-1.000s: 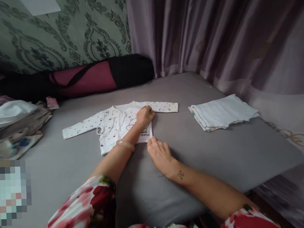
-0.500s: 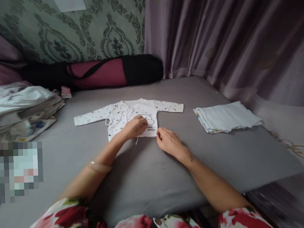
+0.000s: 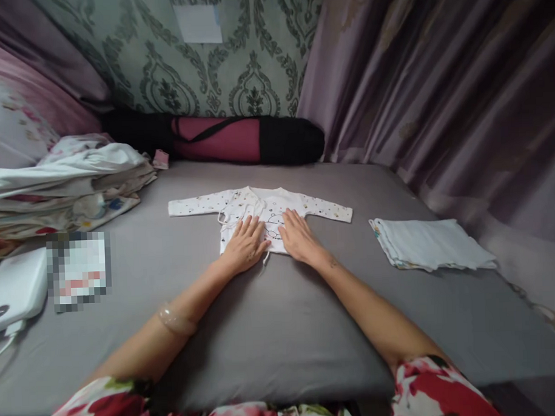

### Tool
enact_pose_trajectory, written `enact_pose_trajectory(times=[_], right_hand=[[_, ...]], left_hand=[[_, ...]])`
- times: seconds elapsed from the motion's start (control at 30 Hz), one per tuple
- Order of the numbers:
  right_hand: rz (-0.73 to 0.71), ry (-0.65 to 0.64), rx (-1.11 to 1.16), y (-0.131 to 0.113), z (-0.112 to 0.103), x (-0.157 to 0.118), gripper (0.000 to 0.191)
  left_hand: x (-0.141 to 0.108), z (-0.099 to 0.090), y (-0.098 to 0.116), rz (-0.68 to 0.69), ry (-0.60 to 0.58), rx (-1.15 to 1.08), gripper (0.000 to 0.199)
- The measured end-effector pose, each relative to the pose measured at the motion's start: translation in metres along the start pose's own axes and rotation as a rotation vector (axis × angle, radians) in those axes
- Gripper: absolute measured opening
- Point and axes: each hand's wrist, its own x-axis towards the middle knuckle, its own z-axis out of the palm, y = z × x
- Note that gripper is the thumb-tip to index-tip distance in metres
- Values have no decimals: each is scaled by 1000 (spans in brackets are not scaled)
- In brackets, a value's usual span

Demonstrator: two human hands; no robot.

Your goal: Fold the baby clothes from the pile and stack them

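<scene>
A small white baby shirt point(image 3: 279, 200) with a dotted print and a bear drawing lies flat on the grey sheet point(image 3: 282, 329), its sleeves stretched out to both sides. My left hand point(image 3: 246, 244) rests palm down on the lower left front, fingers spread. On the lower right front lies my right hand point(image 3: 299, 236), also flat with its fingers stretched out. Part of the bear drawing and lettering shows between the two hands. A thin tie hangs from the shirt's bottom edge, and another lies loose at its left side.
Folded white cloth point(image 3: 433, 244) lies to the right. At the left are a pile of clothes and cloths point(image 3: 76, 178), a white power bank point(image 3: 18, 287) with a cable, and a blurred packet point(image 3: 82, 269). A long black and maroon bag point(image 3: 215, 137) lies along the wall.
Both hands have gone from pinched fingers at the shirt's front and lower right corner to lying flat on it. The view has turned left, showing the power bank.
</scene>
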Motion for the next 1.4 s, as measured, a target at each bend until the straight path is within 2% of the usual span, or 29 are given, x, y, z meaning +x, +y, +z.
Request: enact_pose_trajectory(times=[0.1, 0.2, 0.33, 0.43, 0.53, 0.67, 0.77, 0.87, 0.93, 1.07, 1.13, 1.27, 1.4], right_hand=[[72, -84, -15, -7, 10, 10, 64], [158, -110, -60, -1, 19, 8, 72], [145, -80, -114, 9, 29, 5, 76], [113, -78, -147, 12, 22, 17, 71], [127, -84, -135, 20, 7, 49, 56], [233, -14, -63, 42, -4, 109, 42], [282, 38, -16, 54, 2, 145, 33], [289, 50, -1, 57, 13, 164, 27], [299, 51, -2, 57, 19, 170, 26], [323, 57, -17, 57, 25, 173, 27], [328, 64, -28, 57, 26, 174, 29], [325, 53, -8, 58, 26, 176, 34], [272, 22, -8, 59, 29, 175, 30]], left_hand=[[-1, 8, 0, -28, -124, 37, 62], [-3, 16, -3, -13, -161, 40, 64], [-11, 22, -7, 5, -96, 27, 61], [-17, 17, -9, 54, 14, -6, 52], [-19, 4, -9, 143, 93, -52, 38], [-18, -7, -9, 216, 103, -100, 32], [-18, -4, -9, 223, 95, -130, 33], [-19, 4, -10, 231, 109, -181, 32], [-20, 9, -11, 225, 78, -202, 36], [-23, 15, -10, 188, -77, -183, 61], [-25, 14, -8, 187, -118, -160, 68], [-26, 10, -5, 189, -171, -144, 69], [-26, 7, -4, 183, -194, -140, 69]])
